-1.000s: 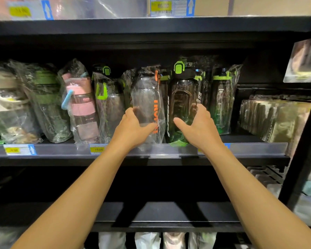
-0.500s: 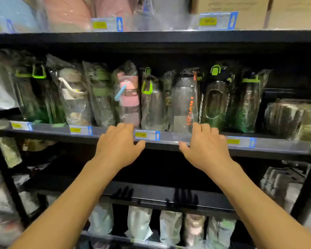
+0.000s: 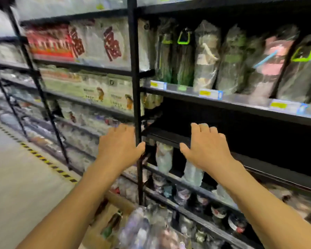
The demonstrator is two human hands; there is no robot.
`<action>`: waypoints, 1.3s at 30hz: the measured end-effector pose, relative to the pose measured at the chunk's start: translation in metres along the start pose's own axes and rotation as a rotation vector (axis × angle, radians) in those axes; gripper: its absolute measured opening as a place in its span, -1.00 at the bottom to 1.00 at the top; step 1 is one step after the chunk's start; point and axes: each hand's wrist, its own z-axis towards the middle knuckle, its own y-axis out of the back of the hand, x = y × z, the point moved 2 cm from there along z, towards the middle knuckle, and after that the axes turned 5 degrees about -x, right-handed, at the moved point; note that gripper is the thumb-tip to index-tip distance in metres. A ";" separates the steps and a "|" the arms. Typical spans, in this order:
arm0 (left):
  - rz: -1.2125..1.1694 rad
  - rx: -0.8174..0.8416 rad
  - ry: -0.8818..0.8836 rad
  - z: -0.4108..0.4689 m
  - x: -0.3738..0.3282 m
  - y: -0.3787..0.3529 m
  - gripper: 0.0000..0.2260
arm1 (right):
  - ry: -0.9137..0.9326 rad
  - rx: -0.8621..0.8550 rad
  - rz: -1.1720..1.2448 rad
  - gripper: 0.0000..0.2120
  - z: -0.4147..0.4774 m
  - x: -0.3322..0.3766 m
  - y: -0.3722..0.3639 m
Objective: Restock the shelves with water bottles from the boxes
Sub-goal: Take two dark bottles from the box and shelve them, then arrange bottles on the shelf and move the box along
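Both hands, left hand [image 3: 119, 147] and right hand [image 3: 206, 148], extend empty, fingers relaxed, at frame center before a black shelf [image 3: 228, 105] of bagged water bottles [image 3: 206, 56]; cardboard box [image 3: 104, 230] at bottom center.

Big red 福 on two clear packs [image 3: 95, 51] at eleven o'clock. Yellow price tags [image 3: 210, 93] on the shelf edge [image 3: 244, 106], two o'clock, are too blurred to read.

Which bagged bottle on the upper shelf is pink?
The pink bottle with the blue strap, just left of the green-looped bottle at the right edge; the others show green or cream tops.
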 end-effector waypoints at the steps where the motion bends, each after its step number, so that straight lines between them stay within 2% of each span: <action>1: 0.022 0.018 0.026 -0.006 0.026 0.001 -0.42 | 0.033 0.014 0.006 -0.31 0.000 0.025 -0.006; 11: 0.157 0.095 0.272 -0.018 0.223 -0.034 -0.44 | 0.235 0.156 0.085 -0.31 0.041 0.209 -0.102; 17: 0.216 0.212 0.314 0.036 0.321 -0.109 -0.48 | 0.255 0.265 0.143 -0.29 0.105 0.289 -0.204; 21: 0.244 0.363 0.326 0.085 0.377 -0.167 -0.43 | 0.225 0.365 0.177 -0.36 0.151 0.339 -0.276; 25: 0.250 0.483 0.285 0.124 0.425 -0.222 -0.42 | 0.159 0.508 0.190 -0.42 0.184 0.381 -0.337; 30: 0.220 0.633 0.211 0.157 0.472 -0.298 -0.42 | 0.075 0.655 0.142 -0.31 0.195 0.413 -0.405; 34: 0.151 0.775 0.117 0.172 0.519 -0.381 -0.49 | -0.007 0.765 0.119 -0.43 0.197 0.444 -0.475; 39: 0.114 0.949 -0.038 0.182 0.571 -0.487 -0.58 | -0.173 0.890 0.136 -0.38 0.189 0.488 -0.568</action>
